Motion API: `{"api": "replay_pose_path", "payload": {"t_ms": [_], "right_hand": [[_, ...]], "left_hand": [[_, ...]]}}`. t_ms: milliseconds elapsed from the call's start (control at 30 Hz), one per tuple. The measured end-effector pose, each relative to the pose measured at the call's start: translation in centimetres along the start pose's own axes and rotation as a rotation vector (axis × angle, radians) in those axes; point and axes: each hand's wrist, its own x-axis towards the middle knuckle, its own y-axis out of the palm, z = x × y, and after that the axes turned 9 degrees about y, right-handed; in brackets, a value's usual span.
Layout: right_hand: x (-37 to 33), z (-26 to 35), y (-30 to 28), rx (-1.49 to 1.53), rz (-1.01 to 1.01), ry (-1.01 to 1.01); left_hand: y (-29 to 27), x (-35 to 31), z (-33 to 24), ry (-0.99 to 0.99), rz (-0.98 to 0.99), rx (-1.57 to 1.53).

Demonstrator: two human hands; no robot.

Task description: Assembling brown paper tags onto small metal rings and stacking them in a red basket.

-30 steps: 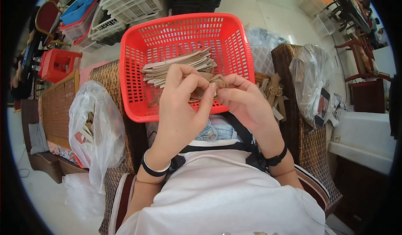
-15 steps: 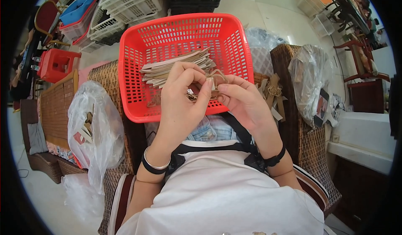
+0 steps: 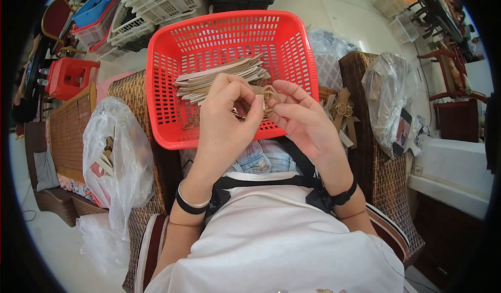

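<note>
A red perforated plastic basket [image 3: 306, 48] rests in front of my lap, with a fanned pile of pale beige strips [image 3: 219, 79] inside. Over its near edge, my left hand [image 3: 229, 121] pinches the end of a small pale piece between thumb and forefinger. A thin tan cord [image 3: 271, 91] loops up beside that piece. My right hand [image 3: 308, 121] has its fingers curled at the cord, thumb and forefinger against it. Whether the cord is fixed to the pale piece is hidden by the fingers. Some loose brown cords [image 3: 192, 120] lie in the basket's near left corner.
A clear plastic bag [image 3: 119, 157] with strips sits on the left woven armrest; another clear bag [image 3: 385, 97] and a phone [image 3: 402, 131] lie on the right one. Tan strips with a knotted cord [image 3: 343, 110] lie right of the basket. Crates [image 3: 167, 3] are stacked behind.
My right hand's fingers have spread and lifted a little around the cord, whose loop now stands more bunched. My left hand keeps its pinch in nearly the same place.
</note>
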Motion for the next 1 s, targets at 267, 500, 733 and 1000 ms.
{"api": "replay_pose_path", "payload": {"t_ms": [267, 500, 733, 1000], "right_hand": [[0.1, -0.2, 0.3, 0.026, 0.05, 0.026], [0.4, -0.1, -0.4, 0.008, -0.01, 0.085], [0.5, -0.2, -0.7, 0.022, -0.042, 0.018], [-0.5, 0.8, 0.7, 0.052, -0.041, -0.019]], "left_hand": [[0.5, 0.1, -0.2, 0.039, -0.081, -0.029], [0.2, 0.0, 0.1, 0.02, -0.037, -0.022], [0.2, 0.1, 0.5, -0.02, 0.018, 0.01], [0.8, 0.2, 0.9, -0.02, -0.076, -0.101]]}}
